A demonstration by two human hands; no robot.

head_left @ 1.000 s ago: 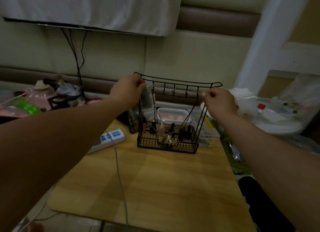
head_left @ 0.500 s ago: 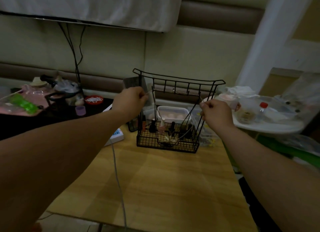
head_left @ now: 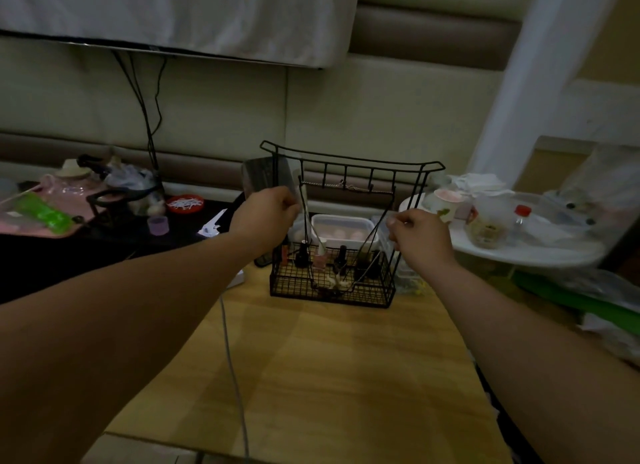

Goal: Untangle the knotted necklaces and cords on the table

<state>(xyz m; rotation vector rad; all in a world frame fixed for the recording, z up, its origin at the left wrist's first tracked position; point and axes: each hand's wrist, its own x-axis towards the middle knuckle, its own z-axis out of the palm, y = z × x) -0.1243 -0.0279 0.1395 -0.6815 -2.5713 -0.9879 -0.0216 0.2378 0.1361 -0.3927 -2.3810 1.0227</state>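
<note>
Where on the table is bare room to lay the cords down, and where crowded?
Free: the wooden table in front of the wire rack, right of the grey cable. Crowded: the rack's basket, into which the cord hangs, and the white side table.

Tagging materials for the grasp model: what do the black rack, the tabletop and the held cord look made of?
Black rack: thin wire grid, matte black; likely coated metal.
Tabletop: pale grain pattern, low sheen; wood or laminate, unclear.
Cord: thin dark strand sagging from left hand and right hand into the rack; string or leather, too dim to tell.
</note>
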